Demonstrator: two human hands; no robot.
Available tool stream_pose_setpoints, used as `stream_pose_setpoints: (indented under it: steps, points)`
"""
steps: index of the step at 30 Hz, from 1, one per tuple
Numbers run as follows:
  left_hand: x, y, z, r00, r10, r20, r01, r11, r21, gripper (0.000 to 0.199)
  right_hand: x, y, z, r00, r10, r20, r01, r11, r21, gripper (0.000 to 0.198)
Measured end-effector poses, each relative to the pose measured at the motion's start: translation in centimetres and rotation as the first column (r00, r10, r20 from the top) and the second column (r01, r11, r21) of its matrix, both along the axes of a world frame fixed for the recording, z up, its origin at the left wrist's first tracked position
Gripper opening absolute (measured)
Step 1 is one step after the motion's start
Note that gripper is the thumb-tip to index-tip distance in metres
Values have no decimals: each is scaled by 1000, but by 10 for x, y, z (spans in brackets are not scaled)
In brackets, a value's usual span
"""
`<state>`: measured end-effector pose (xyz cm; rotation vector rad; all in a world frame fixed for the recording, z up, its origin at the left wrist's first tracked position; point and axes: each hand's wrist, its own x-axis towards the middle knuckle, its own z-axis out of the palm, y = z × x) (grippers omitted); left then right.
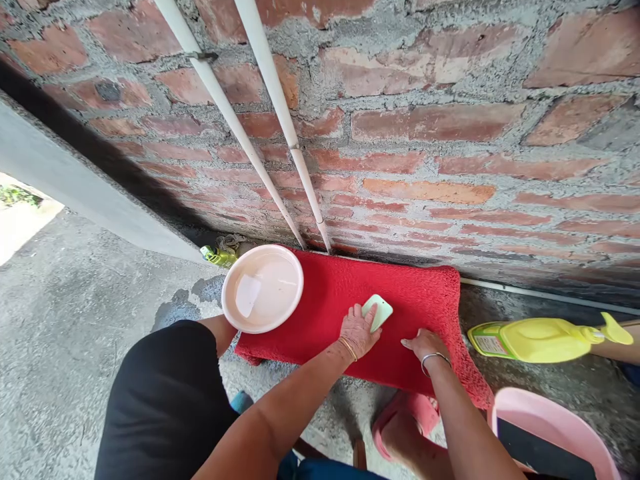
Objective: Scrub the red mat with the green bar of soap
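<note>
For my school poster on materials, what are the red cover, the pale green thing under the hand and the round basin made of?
Red cover: looks like thick cloth, matt, with rough, fuzzy edges.
Pale green thing: probably hard plastic, smooth, with rounded corners and a small hole.
Basin: likely plastic too, smooth, with a thin, even rim and one plain pale colour.

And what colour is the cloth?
The cloth is red; it shows best in the head view.

Bright, diffuse daylight; ground [23, 230] blown out at far left. Dark shadow on wall [430, 123], left. Wide-angle stretch toward edges.
</note>
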<state>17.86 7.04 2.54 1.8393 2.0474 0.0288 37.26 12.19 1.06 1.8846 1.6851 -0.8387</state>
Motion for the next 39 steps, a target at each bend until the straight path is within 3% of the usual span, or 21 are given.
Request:
stream_pose_setpoints:
  steps: [2,5,7,9,12,15,17,18,19,21,23,26,28,31,33,36,37,39]
  points:
    - [-19,3,4,983,183,-34,-183,983,16,70,0,-1,-1,1000,0,0,0,1000,13,40]
    - [-59,21,9,849,523,-75,-521,852,49,67,-1,-2,-3,1000,-8,4,8,1000,16,40]
    - [-76,34,9,766,636,-98,-633,772,62,67,0,-2,-4,1000,-17,9,16,1000,17,41]
    - [-73,41,6,741,660,-121,-657,751,66,67,0,-1,-5,1000,-18,8,18,1000,25,41]
    - [-33,31,-6,821,550,-150,-549,834,57,69,1,-1,-7,1000,-15,5,14,999,31,40]
    - [15,2,-18,969,211,-126,-209,977,30,72,2,0,-7,1000,-11,16,11,1000,19,41]
    - [29,-20,-21,996,0,-90,6,998,67,73,2,1,-7,1000,-9,22,8,1000,13,42]
    - [27,-29,-20,996,-38,-85,46,995,94,73,2,1,-8,1000,-9,23,8,1000,9,43]
    - [19,-36,-18,996,-24,-89,34,993,111,73,3,1,-9,1000,-9,23,9,1000,6,43]
    - [-10,-45,-12,986,119,-115,-107,989,107,70,3,0,-11,1000,-7,12,7,1000,13,43]
    - [-47,-46,-4,934,316,-164,-303,948,100,67,4,-1,-13,1000,-7,-9,7,1000,30,43]
    - [-89,-41,2,856,473,-207,-467,880,82,66,4,-2,-15,1000,-23,-16,24,999,38,44]
    - [-97,-36,2,800,559,-218,-559,827,69,66,4,-1,-14,1000,-28,-12,29,999,33,45]
    - [-72,-36,-3,730,646,-222,-651,756,60,67,3,1,-11,1000,-20,-9,21,1000,20,47]
    - [-38,-43,-6,793,574,-206,-578,815,42,68,3,2,-8,1000,-17,-8,17,1000,17,48]
    - [13,-63,-8,969,210,-129,-215,976,-28,70,2,3,-6,1000,-20,2,20,1000,13,47]
    - [24,-70,-9,991,94,-94,-97,995,-21,71,2,3,-6,1000,-21,8,21,1000,13,47]
    - [29,-82,-7,998,-3,-57,3,1000,13,74,3,3,-7,1000,-14,16,14,1000,16,47]
